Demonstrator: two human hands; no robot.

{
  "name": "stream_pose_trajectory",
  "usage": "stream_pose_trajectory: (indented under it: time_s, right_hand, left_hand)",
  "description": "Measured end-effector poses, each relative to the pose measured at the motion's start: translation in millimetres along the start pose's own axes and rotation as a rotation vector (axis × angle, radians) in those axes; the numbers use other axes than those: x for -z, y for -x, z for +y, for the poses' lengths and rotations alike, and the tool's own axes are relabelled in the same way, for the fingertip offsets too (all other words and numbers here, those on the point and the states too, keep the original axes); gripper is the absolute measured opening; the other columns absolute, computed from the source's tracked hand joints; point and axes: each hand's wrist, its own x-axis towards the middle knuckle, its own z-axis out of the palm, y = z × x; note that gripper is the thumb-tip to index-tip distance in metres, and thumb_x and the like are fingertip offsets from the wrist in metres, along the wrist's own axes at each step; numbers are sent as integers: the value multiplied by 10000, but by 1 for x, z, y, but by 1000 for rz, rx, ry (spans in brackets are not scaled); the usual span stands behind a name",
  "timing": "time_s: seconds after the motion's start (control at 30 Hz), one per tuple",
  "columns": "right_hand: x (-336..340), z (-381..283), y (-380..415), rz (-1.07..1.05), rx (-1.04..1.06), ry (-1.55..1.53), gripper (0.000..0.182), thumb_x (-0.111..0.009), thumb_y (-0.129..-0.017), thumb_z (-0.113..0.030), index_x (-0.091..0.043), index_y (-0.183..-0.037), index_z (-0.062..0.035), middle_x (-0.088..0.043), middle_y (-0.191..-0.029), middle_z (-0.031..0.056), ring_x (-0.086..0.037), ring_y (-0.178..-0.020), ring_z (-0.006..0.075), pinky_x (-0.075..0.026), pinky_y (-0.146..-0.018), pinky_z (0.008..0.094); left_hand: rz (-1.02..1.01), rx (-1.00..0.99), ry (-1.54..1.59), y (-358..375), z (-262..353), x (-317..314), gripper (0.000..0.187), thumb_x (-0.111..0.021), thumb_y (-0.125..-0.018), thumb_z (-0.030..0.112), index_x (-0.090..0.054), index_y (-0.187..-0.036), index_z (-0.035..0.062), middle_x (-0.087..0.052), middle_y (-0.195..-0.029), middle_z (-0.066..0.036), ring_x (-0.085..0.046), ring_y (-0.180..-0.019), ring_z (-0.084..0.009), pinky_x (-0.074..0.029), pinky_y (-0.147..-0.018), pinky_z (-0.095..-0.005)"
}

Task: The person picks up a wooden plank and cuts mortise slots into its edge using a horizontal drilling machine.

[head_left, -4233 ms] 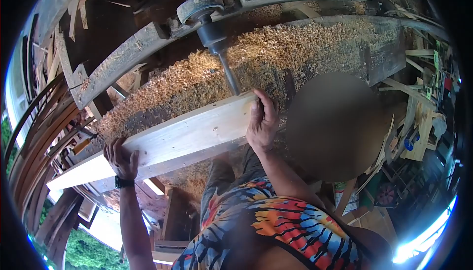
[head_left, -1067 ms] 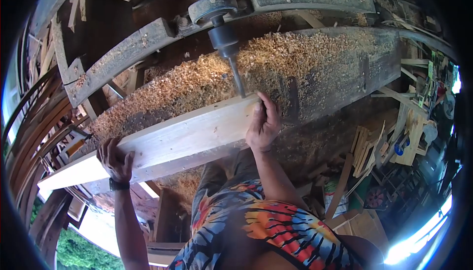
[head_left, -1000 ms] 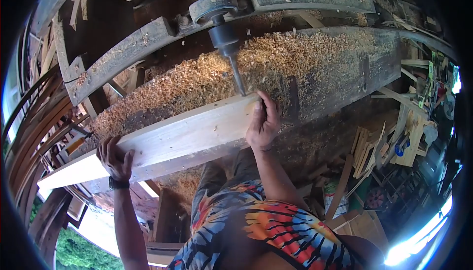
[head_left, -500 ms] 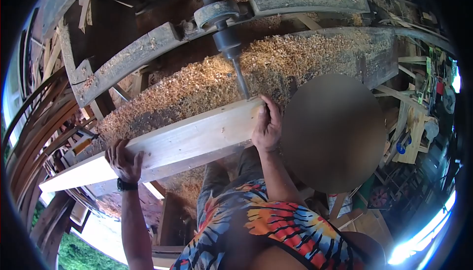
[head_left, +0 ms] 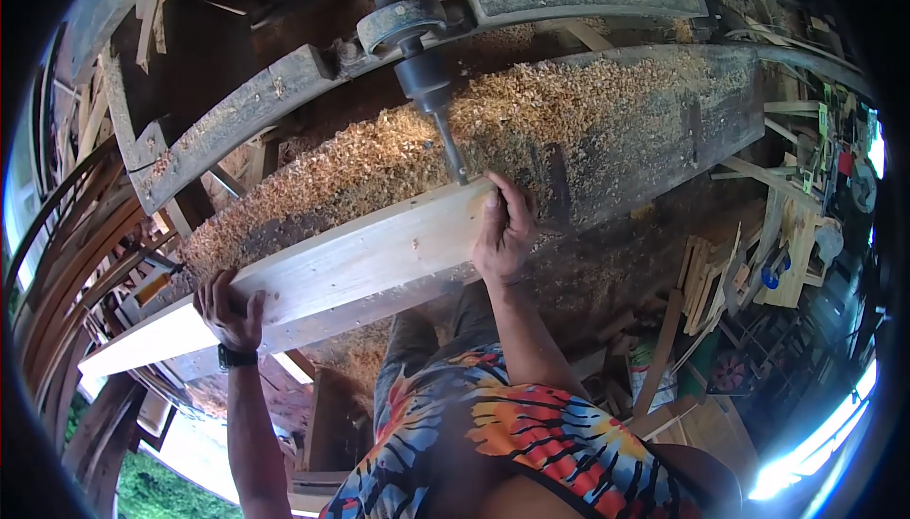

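A long pale wooden board (head_left: 365, 258) lies slantwise over the bench. My left hand (head_left: 230, 312), with a dark watch at the wrist, grips the board toward its left part, fingers over the far edge. Around the board's right end my right hand (head_left: 504, 230) is closed, its fingertips at the far corner. A drill bit (head_left: 448, 147) in a dark chuck (head_left: 425, 78) points down at the far edge of that end, close to my right fingertips. Whether the bit is inside the wood cannot be made out.
Wood shavings (head_left: 370, 154) cover the bench (head_left: 654, 163) behind the board. A curved timber rail (head_left: 588, 0) runs beyond it. Wood offcuts (head_left: 701, 277) stand at the right, and long curved strips (head_left: 71, 282) lie at the far left.
The drill, the board's right end and my right hand appear slightly further left. The blurred round shape at the right is gone, showing floor and offcuts. Both hands still hold the board.
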Motion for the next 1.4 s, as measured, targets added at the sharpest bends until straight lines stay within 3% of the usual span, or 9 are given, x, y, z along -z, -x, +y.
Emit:
stream_pose_trajectory:
  time_s: [0.13, 0.23, 0.33, 0.37, 0.43, 0.47, 0.77, 1.07, 1.4]
  right_hand:
    - [0, 2, -3, -18, 15, -15, 257, -640, -1058, -145, -739, -1289, -91, -767, -1104, 90, -654, -1023, 279, -473, -973, 420]
    - [0, 2, -4, -25, 12, 1, 261, -625, -1067, -166, -739, -1288, -84, -766, -1109, 94, -653, -1031, 284, -479, -970, 417]
    - [2, -3, -4, -53, -27, 40, 267, -610, -1075, -176, -738, -1286, -76, -764, -1114, 99, -651, -1031, 288, -484, -964, 420]
    - [1, -3, -6, -47, -22, 40, 268, -608, -1075, -175, -738, -1286, -75, -762, -1115, 102, -649, -1032, 290, -486, -963, 421]
    - [0, -5, -6, -35, -24, 39, 268, -605, -1076, -172, -738, -1287, -72, -759, -1117, 107, -647, -1033, 293, -490, -961, 422]
    - [0, -3, -5, -49, -17, 42, 271, -593, -1083, -160, -734, -1292, -60, -745, -1134, 106, -641, -1041, 269, -494, -955, 399]
    - [1, -6, -11, -61, -43, 21, 282, -580, -1090, -193, -732, -1289, -63, -746, -1103, 129, -648, -1042, 307, -511, -951, 419]
    - [-3, -5, -11, -29, -28, -4, 280, -587, -1090, -195, -733, -1288, -61, -761, -1140, 129, -662, -1044, 298, -525, -952, 423]
    - [-5, -10, -17, -22, 1, 13, 271, -590, -1088, -173, -741, -1282, -60, -766, -1162, 114, -668, -1069, 286, -527, -968, 407]
  left_hand:
    - [-17, 6, -10, 0, -2, 0, 623, -782, -837, 549, -711, -1195, 44, -725, -1191, -178, -645, -1178, -395, -424, -1092, -541]
    - [356, 44, -161, 18, -22, -15, 619, -810, -914, 437, -658, -1366, 42, -717, -1246, -186, -638, -1216, -389, -451, -1133, -552]
    - [556, 912, -237, 89, -77, -21, 900, -802, -962, 470, -407, -1552, -83, -535, -1518, -272, -468, -1458, -434, -399, -1202, -612]
    - [701, 1123, 440, 93, -83, -13, 877, -794, -963, 469, -424, -1535, -83, -479, -1563, -282, -446, -1473, -417, -384, -1213, -590]
    - [824, 1326, 927, 90, -99, -12, 836, -750, -981, 494, -449, -1508, -82, -447, -1586, -281, -451, -1456, -388, -379, -1215, -563]
    - [842, 1377, 704, 81, -111, -20, 823, -713, -999, 520, -457, -1499, -81, -471, -1563, -270, -479, -1425, -378, -390, -1206, -558]
    - [735, 1266, 1390, 100, -166, -41, 533, -585, -1085, 442, -607, -1341, -25, -678, -1228, -164, -649, -1172, -294, -527, -1045, -472]
    - [846, 1201, 903, 82, -149, -36, 394, -668, -1030, 268, -622, -1049, -123, -665, -977, -193, -709, -824, -302, -650, -763, -475]
    - [839, 1131, 944, 77, -149, -35, 389, -696, -1018, 283, -637, -961, -97, -681, -927, -181, -683, -769, -253, -641, -702, -453]
